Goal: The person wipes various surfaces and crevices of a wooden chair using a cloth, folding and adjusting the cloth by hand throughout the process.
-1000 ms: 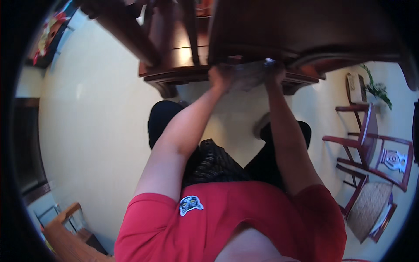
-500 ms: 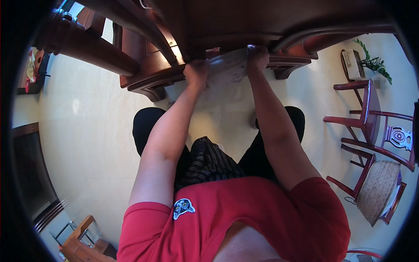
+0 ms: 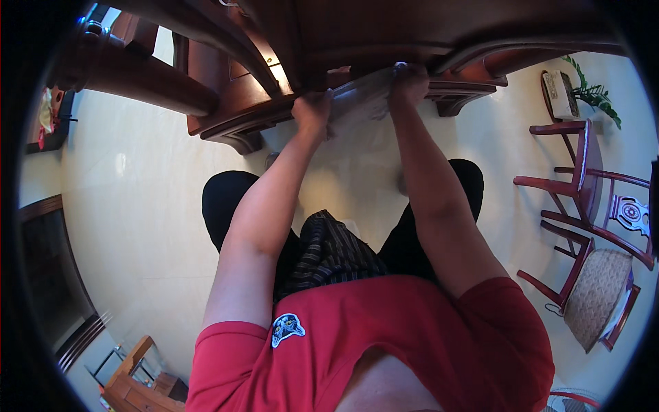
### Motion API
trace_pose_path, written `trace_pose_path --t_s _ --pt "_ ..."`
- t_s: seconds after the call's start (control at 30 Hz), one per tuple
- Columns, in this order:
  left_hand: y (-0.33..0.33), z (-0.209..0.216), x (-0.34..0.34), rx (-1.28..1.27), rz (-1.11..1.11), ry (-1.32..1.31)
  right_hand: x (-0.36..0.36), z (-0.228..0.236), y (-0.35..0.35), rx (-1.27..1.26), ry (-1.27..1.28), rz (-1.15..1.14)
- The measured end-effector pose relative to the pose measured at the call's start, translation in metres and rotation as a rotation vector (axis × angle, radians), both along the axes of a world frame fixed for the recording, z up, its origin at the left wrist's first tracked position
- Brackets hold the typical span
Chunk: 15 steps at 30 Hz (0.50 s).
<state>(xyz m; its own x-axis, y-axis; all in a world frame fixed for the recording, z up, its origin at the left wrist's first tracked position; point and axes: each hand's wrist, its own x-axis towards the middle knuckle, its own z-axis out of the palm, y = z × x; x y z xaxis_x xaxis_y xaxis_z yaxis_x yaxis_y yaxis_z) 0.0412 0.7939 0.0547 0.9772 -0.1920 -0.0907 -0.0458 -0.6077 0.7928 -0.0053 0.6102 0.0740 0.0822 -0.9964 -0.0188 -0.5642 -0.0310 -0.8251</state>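
A translucent, crinkled plastic bag is stretched between my two hands, low at the front of a dark reddish-brown wooden piece of furniture. At its left end my left hand is closed on the plastic. My right hand grips the other end, slightly higher and farther away, so the bag slants up to the right. Whether anything lies inside the bag I cannot make out. Both hands are close to the low wooden ledge of the furniture, and the fingertips are partly hidden.
A thick turned wooden post crosses at the upper left. Red-brown wooden chairs stand along the right, with a woven basket and a potted plant nearby. Pale glossy floor surrounds my bent knees. Wooden furniture sits at the lower left.
My right hand has shifted a little away and to the right, and the plastic bag now slants more. The left hand keeps nearly the same place and both grips hold.
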Motion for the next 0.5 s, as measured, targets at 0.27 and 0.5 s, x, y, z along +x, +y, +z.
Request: trace_pose_path --t_s 0.27,0.5 --pt "0.011 -0.012 0.004 -0.155 0.046 0.061 0.003 -0.008 0.006 0.023 -0.034 -0.004" --pt "0.044 -0.016 0.029 -0.566 0.085 0.501 0.006 -0.024 0.028 -0.126 -0.32 0.003"
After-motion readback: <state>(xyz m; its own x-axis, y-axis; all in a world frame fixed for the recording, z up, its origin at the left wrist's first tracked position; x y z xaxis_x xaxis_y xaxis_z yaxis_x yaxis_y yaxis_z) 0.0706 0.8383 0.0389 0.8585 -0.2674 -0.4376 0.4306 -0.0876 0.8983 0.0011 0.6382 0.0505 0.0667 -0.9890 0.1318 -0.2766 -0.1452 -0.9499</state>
